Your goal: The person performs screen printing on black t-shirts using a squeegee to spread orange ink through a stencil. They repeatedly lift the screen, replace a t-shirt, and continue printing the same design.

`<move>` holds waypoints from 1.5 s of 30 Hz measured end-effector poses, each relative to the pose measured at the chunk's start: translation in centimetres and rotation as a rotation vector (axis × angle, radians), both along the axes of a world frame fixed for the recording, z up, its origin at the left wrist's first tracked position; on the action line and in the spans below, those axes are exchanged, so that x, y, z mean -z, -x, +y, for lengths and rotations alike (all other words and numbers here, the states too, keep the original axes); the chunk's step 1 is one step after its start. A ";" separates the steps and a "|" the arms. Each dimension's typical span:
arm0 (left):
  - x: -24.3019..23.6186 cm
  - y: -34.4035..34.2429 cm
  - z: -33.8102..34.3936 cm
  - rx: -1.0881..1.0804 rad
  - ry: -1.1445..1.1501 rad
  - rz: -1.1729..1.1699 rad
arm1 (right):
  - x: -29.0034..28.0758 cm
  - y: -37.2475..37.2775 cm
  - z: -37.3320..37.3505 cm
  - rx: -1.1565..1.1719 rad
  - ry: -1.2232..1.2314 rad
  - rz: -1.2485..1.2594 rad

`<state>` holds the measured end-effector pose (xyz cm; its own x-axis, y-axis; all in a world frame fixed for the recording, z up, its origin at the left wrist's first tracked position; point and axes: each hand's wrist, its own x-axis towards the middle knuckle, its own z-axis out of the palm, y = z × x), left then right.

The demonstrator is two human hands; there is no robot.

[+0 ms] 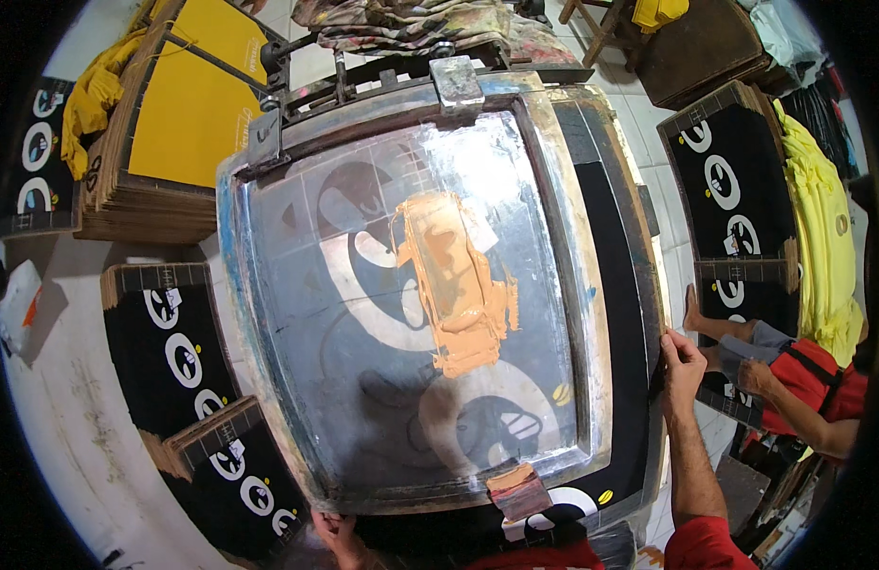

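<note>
The frame is found over a black board, directly ahead of the person, two clamps at its far bar. Its long axis appears to run away from the body, leaning slightly left at the far end. The left hand is the nearer: it is at the near left corner, with nearly the whole frame ahead of it and to its right. Whether that grip is closed on the frame or on something beneath cannot be told. The right hand is at the board's right edge, thumb and fingers together on it; a black strip separates this grip from the frame, which lies to its left. Orange ink sits mid-mesh, apart from both hands, its length roughly following the frame's. A stained patch crosses the near bar.
</note>
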<state>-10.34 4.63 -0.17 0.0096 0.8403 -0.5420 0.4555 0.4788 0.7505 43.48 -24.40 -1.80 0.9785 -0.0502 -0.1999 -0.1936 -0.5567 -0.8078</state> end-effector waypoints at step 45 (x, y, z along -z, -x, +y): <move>-2.0 -3.6 1.2 -0.190 0.129 0.145 | 1.9 -9.0 6.4 0.027 -0.195 0.129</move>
